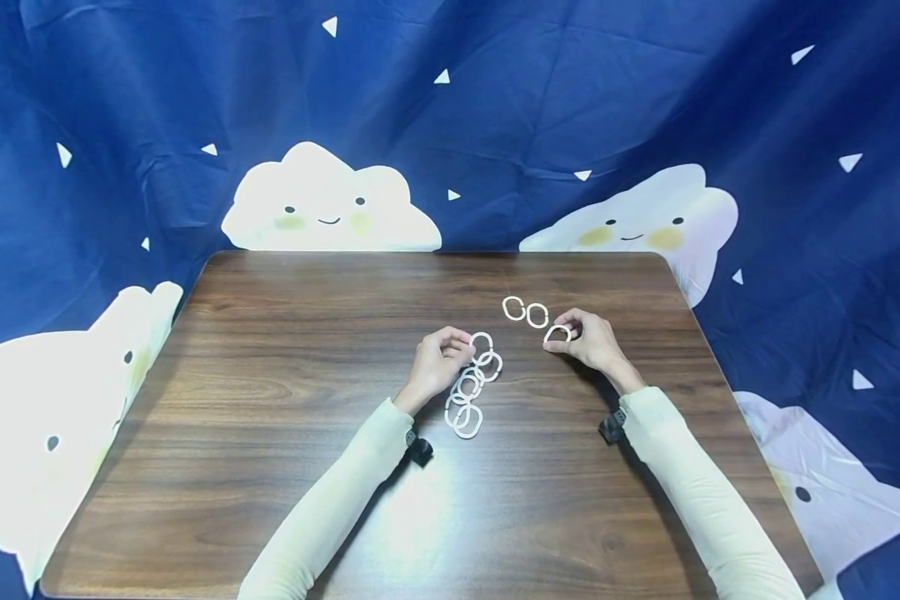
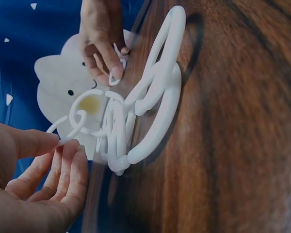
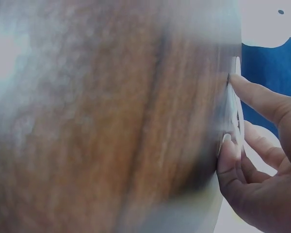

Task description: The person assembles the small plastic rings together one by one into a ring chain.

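White plastic C-shaped links (image 1: 487,357) are joined in a short chain on the wooden table. My left hand (image 1: 437,362) pinches the end link at the far end of this chain between thumb and fingertips. In the left wrist view the chain (image 2: 172,46) runs away from that hand (image 2: 43,174), its links overlapping. To the right, my right hand (image 1: 594,340) holds a single separate white link (image 1: 558,327) by its edge, thumb on the near side. The right wrist view shows this link (image 3: 239,116) nearly edge-on between the fingers.
Two loose white links (image 1: 522,318) lie just beyond the right hand, side by side. The brown table (image 1: 307,333) reaches to a blue curtain (image 1: 510,125) with cloud prints behind it. A black wrist camera (image 1: 420,452) sits on the left wrist, another (image 1: 611,428) on the right.
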Demonstrator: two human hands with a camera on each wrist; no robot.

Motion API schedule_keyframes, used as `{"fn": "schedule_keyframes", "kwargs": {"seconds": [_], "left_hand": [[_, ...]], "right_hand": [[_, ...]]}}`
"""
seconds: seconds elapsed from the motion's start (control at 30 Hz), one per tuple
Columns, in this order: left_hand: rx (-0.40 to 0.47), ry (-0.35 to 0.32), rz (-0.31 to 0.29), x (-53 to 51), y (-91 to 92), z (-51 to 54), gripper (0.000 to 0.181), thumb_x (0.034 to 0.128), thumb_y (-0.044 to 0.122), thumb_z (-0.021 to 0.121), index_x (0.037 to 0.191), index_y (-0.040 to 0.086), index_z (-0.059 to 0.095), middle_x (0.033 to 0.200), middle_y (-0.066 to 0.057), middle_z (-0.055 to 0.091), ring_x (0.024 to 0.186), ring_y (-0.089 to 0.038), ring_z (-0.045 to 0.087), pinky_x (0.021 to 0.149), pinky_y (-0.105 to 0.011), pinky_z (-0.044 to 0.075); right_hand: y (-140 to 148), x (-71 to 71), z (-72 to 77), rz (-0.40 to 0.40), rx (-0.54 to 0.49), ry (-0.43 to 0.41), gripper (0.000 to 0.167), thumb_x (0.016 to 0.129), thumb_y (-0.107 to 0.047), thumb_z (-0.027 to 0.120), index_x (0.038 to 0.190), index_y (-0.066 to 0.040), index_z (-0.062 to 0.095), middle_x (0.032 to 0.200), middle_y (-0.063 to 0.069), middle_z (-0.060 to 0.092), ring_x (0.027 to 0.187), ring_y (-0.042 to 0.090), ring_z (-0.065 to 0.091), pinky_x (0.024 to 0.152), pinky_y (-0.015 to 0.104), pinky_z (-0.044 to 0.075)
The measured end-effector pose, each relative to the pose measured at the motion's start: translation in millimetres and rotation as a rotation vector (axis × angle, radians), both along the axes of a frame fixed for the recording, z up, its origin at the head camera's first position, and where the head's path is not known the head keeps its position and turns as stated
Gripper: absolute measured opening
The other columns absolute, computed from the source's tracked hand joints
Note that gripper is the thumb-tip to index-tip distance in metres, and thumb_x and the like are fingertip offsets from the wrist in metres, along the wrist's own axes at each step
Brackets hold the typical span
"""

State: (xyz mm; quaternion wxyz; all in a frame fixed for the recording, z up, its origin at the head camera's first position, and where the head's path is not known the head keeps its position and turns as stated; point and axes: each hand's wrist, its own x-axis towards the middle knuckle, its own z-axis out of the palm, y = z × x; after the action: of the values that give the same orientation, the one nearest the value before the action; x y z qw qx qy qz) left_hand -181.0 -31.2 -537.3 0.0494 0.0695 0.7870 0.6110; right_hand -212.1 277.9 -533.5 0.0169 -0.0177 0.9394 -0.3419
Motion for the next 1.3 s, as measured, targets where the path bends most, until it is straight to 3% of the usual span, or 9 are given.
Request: {"fn": "schedule_keyframes", "kwargs": {"seconds": [0.3,0.57,0.87,1.3], "left_hand": [[0.014,0.001,-0.007,-0.2,-2.3,-0.2,0.019,0.0924,0.006,0.074,0.11,-0.002,0.072,0.096,-0.018,0.078,0.07,-0.001,0.068,0.063,-0.014,0.053],[0.009,0.008,-0.007,-0.1,-2.5,-1.6,0.019,0.0926,0.005,0.073,0.11,-0.003,0.072,0.096,-0.019,0.078,0.068,0.001,0.066,0.062,-0.013,0.052],[0.006,0.013,-0.006,-1.3,-1.3,0.3,0.016,0.0917,0.004,0.074,0.107,0.0,0.074,0.095,-0.019,0.079,0.07,-0.003,0.069,0.064,-0.013,0.053],[0.024,0.017,-0.017,-1.8,-2.1,2.2,0.021,0.0916,0.003,0.073,0.11,-0.006,0.072,0.095,-0.021,0.078,0.069,-0.002,0.068,0.062,-0.013,0.052]], "right_hand": [[1.1,-2.0,-3.8,-0.005,-0.081,-0.001,0.022,0.097,-0.021,0.074,0.112,-0.005,0.075,0.099,0.016,0.077,0.074,0.002,0.063,0.065,0.013,0.051],[0.0,0.1,-0.3,0.009,-0.139,-0.047,0.022,0.101,-0.006,0.058,0.114,-0.001,0.075,0.101,0.02,0.08,0.077,0.005,0.068,0.062,0.019,0.059],[-5.2,4.9,5.8,0.038,-0.191,-0.085,0.02,0.099,-0.006,0.067,0.116,0.003,0.074,0.103,0.025,0.078,0.082,0.017,0.077,0.069,0.025,0.064],[-20.0,6.6,14.2,0.08,-0.248,-0.052,0.022,0.097,-0.007,0.073,0.115,0.004,0.072,0.106,0.026,0.078,0.082,0.011,0.076,0.073,0.024,0.064]]}}
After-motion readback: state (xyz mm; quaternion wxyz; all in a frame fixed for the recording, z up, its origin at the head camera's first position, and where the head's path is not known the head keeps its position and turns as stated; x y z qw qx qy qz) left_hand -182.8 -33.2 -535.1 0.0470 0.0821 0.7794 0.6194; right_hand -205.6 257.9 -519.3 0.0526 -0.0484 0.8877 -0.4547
